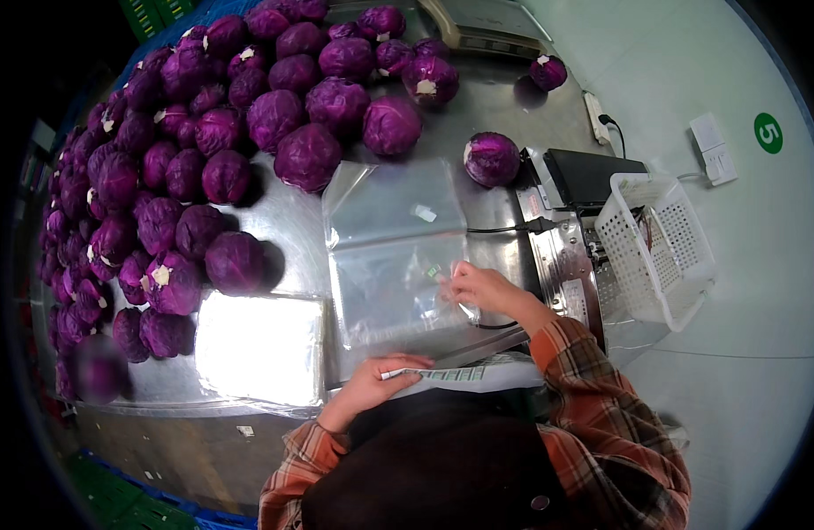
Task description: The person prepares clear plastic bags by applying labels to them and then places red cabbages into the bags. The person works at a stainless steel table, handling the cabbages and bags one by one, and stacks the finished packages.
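My left hand (379, 384) grips the end of a sheet of printed stickers (453, 375) at the table's front edge. Above it, my right hand (480, 288) is over the right side of a stack of clear plastic bags (394, 278), its fingertips pinched near a small green-and-white sticker (434, 270); whether they hold it cannot be told. A paler label (423, 212) shows higher on the bags. To the left lies another stack of clear bags (261, 348), bright with glare. Many red cabbages (307, 158) cover the left and back of the steel table.
A single red cabbage (492, 159) sits by a steel-and-black machine (559, 258) with a cable. A white perforated basket (655, 252) stands right of it. Farther back are a weighing scale (490, 30), a lone cabbage (547, 73) and a power strip (596, 118) along the wall.
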{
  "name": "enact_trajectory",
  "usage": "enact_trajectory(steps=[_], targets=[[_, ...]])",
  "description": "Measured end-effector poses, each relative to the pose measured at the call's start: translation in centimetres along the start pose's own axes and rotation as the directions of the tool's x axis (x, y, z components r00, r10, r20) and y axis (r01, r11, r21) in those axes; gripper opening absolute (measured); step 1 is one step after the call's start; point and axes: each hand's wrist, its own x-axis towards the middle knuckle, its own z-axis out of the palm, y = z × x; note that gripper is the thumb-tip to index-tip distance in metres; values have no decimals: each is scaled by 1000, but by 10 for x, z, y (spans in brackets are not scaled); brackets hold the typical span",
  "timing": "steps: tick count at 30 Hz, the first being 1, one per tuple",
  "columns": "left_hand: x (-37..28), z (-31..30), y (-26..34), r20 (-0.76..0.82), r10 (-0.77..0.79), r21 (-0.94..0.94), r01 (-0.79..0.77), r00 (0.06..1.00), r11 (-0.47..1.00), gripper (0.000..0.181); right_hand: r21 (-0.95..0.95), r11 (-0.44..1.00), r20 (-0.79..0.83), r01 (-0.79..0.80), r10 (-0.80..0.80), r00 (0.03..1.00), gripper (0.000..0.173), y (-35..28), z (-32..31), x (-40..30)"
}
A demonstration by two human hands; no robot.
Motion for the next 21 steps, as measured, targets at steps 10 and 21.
enact_trajectory(steps=[10,21], targets=[[11,-16,-54,-245,124,431,-6,962,902,16,812,528,-449,249,292,845,19,19,-59,62],[6,-20,-49,-305,52,189,7,951,982,18,-329,933,-350,144,-263,899,30,-28,18,61]])
